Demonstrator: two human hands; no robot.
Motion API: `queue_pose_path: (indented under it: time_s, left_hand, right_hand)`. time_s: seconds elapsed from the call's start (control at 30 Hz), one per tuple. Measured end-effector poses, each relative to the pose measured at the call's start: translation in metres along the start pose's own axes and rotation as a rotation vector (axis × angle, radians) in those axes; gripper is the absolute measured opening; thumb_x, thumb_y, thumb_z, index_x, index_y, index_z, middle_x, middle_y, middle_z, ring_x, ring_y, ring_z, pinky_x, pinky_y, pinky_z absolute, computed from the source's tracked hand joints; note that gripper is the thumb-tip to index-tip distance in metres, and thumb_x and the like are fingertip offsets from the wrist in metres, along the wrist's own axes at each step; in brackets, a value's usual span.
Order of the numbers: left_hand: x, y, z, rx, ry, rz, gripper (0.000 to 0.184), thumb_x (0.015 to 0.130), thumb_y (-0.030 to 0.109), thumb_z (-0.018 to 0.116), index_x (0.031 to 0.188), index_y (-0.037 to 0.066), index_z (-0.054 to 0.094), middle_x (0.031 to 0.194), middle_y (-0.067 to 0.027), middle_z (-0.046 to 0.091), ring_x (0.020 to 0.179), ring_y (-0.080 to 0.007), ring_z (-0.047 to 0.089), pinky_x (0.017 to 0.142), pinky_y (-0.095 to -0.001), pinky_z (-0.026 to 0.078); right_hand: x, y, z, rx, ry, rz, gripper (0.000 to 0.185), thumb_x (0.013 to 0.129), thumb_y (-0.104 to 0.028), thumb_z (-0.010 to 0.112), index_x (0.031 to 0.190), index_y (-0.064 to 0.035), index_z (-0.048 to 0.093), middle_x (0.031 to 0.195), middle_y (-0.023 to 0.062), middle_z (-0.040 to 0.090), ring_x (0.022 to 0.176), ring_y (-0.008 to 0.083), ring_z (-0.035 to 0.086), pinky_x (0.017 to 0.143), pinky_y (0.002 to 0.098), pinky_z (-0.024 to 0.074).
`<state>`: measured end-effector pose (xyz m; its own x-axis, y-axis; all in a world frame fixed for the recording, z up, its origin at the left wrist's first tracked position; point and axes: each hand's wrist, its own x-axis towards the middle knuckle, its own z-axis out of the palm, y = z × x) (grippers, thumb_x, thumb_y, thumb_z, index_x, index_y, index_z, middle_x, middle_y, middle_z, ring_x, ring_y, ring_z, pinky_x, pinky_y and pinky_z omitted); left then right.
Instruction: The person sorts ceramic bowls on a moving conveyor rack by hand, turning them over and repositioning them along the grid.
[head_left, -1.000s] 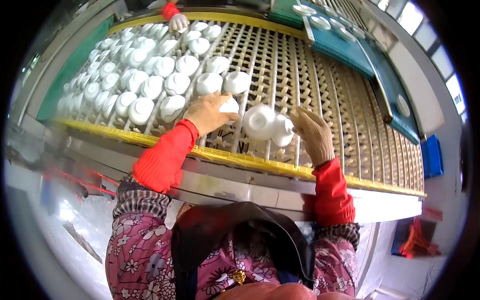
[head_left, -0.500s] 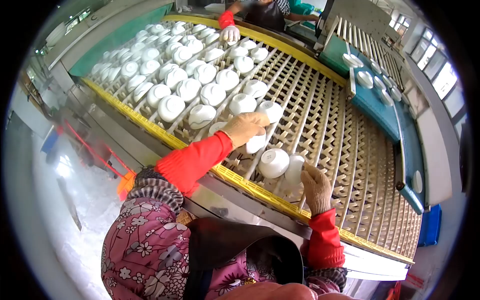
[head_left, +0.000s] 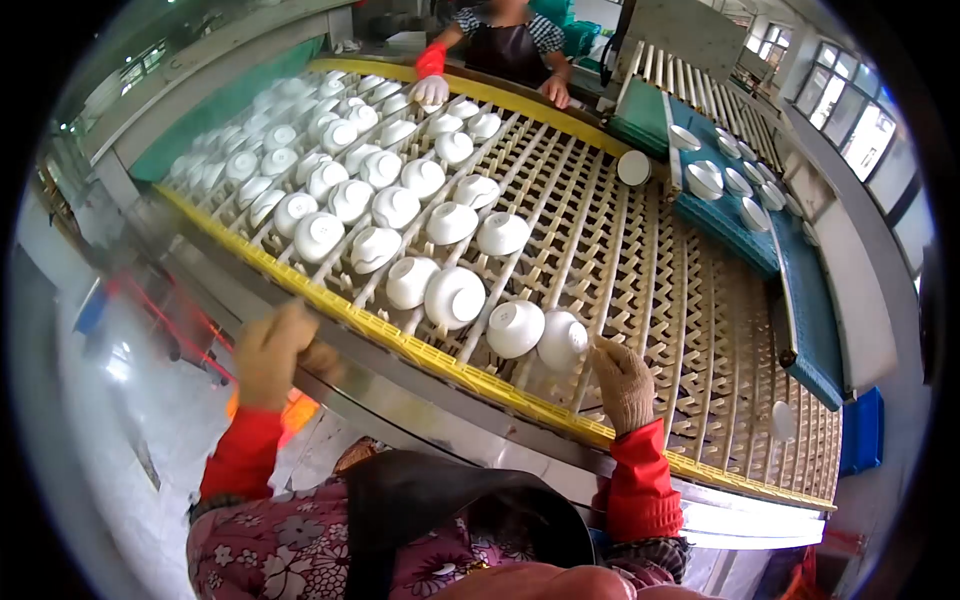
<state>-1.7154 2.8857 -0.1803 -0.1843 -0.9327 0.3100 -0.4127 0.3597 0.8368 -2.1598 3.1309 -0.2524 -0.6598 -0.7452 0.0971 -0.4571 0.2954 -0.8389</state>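
Note:
My right hand (head_left: 625, 385), in a tan knit glove, has its fingers curled against the right side of a white bowl (head_left: 563, 340) on the slatted conveyor (head_left: 640, 270). That bowl is slightly blurred. Beside it sits another upturned white bowl (head_left: 516, 329), with a tilted bowl (head_left: 455, 298) farther left. Smeared by motion, my gloved left hand (head_left: 272, 355) is in front of the conveyor's yellow edge (head_left: 390, 335), apart from the bowls. Its fingers do not show clearly, and I cannot tell if it holds anything.
Many white bowls (head_left: 380, 168) crowd the conveyor's left side. Opposite, a co-worker's gloved hand (head_left: 430, 92) touches a bowl; their other hand (head_left: 555, 92) rests near the far edge. A blue side belt (head_left: 820, 300) carries bowls. A blurred white piece (head_left: 783, 422) is below its end.
My left hand has pulled back from the bowls, past the yellow edge. My right hand stays by its bowl. A bowl now appears at the conveyor's far edge. The blue belt's lowest piece has moved down.

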Motion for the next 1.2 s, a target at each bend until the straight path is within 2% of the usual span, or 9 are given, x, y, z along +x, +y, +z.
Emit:
queue_pose_path:
  time_s: [0.07,0.13,0.17,0.27,0.37,0.77,0.87,1.0,1.2]
  left_hand:
    - [-0.046,-0.056,-0.055,0.12,0.111,-0.34,0.033,0.11,0.028,0.071,0.098,-0.002,0.079,0.084,-0.0119,0.08,0.073,-0.0141,0.07,0.065,-0.0377,0.051]
    - [-0.132,-0.182,-0.118,0.935,-0.274,-0.085,0.036,0.107,0.032,0.072,0.121,0.0,0.079,0.09,-0.013,0.082,0.078,-0.0198,0.074,0.071,-0.0413,0.058]
    - [-0.174,-0.217,-0.129,1.03,-0.378,-0.14,0.036,0.107,0.032,0.071,0.122,0.0,0.079,0.091,-0.0131,0.082,0.078,-0.0201,0.074,0.071,-0.0413,0.058]
    - [-0.265,-0.253,-0.104,0.602,-0.251,-0.821,0.037,0.107,0.032,0.071,0.124,0.0,0.079,0.093,-0.0134,0.081,0.081,-0.0208,0.074,0.073,-0.0413,0.058]
    - [-0.304,-0.253,-0.061,0.28,-0.074,-1.063,0.037,0.108,0.033,0.07,0.125,0.001,0.078,0.096,-0.0138,0.081,0.083,-0.0216,0.074,0.074,-0.0413,0.058]
    - [-0.32,-0.245,-0.015,0.113,0.0,-1.099,0.04,0.109,0.033,0.068,0.131,0.001,0.076,0.105,-0.015,0.081,0.092,-0.0247,0.075,0.081,-0.0414,0.058]
    - [-0.319,-0.245,-0.013,0.12,-0.006,-1.097,0.04,0.11,0.033,0.068,0.133,0.001,0.076,0.107,-0.0153,0.081,0.094,-0.0255,0.075,0.082,-0.0414,0.058]
    - [-0.321,-0.245,-0.005,0.107,-0.002,-1.11,0.041,0.11,0.033,0.067,0.135,0.001,0.075,0.111,-0.0157,0.08,0.097,-0.0265,0.075,0.084,-0.0414,0.058]
    - [-0.325,-0.244,0.002,0.102,0.006,-1.124,0.043,0.111,0.033,0.066,0.138,0.001,0.074,0.115,-0.0163,0.08,0.101,-0.0281,0.075,0.088,-0.0415,0.059]
  right_hand:
    - [0.001,0.003,0.003,-0.007,-0.035,-0.038,0.037,0.109,-0.026,0.075,0.138,-0.0038,0.081,0.11,0.0163,0.084,0.101,0.0225,0.081,0.091,0.036,0.0619]
    - [-0.001,0.004,0.009,-0.019,-0.099,-0.067,0.038,0.11,-0.027,0.074,0.14,-0.0036,0.08,0.107,0.0143,0.083,0.097,0.0204,0.079,0.089,0.0352,0.0614]
    - [-0.003,-0.005,0.007,-0.022,-0.144,-0.053,0.038,0.11,-0.027,0.074,0.14,-0.0033,0.08,0.106,0.0136,0.083,0.096,0.0199,0.079,0.088,0.0351,0.0612]
    - [-0.003,-0.007,0.002,0.021,-0.195,-0.041,0.039,0.111,-0.027,0.072,0.14,-0.0016,0.079,0.101,0.0111,0.081,0.095,0.0179,0.077,0.087,0.034,0.06]
    - [-0.007,0.001,0.0,0.023,-0.146,-0.087,0.039,0.111,-0.026,0.071,0.14,-0.0008,0.079,0.102,0.0114,0.081,0.095,0.0178,0.076,0.088,0.0329,0.0592]
    - [-0.009,0.019,-0.006,-0.081,-0.213,-0.113,0.04,0.111,-0.031,0.072,0.138,-0.0031,0.081,0.111,0.0145,0.084,0.103,0.0217,0.08,0.094,0.0363,0.0608]
    - [-0.014,0.018,-0.013,-0.096,-0.181,-0.119,0.041,0.11,-0.026,0.074,0.141,0.0011,0.079,0.108,0.0083,0.082,0.1,0.0141,0.074,0.09,0.0323,0.0594]
    - [-0.015,0.021,-0.018,-0.073,-0.189,0.017,0.041,0.11,-0.033,0.074,0.139,-0.0047,0.081,0.103,0.011,0.083,0.097,0.0177,0.078,0.09,0.0342,0.061]
    - [-0.011,0.04,-0.022,-0.053,-0.202,-0.072,0.041,0.111,-0.032,0.073,0.138,-0.0022,0.081,0.105,0.0131,0.083,0.098,0.018,0.078,0.09,0.0347,0.0611]
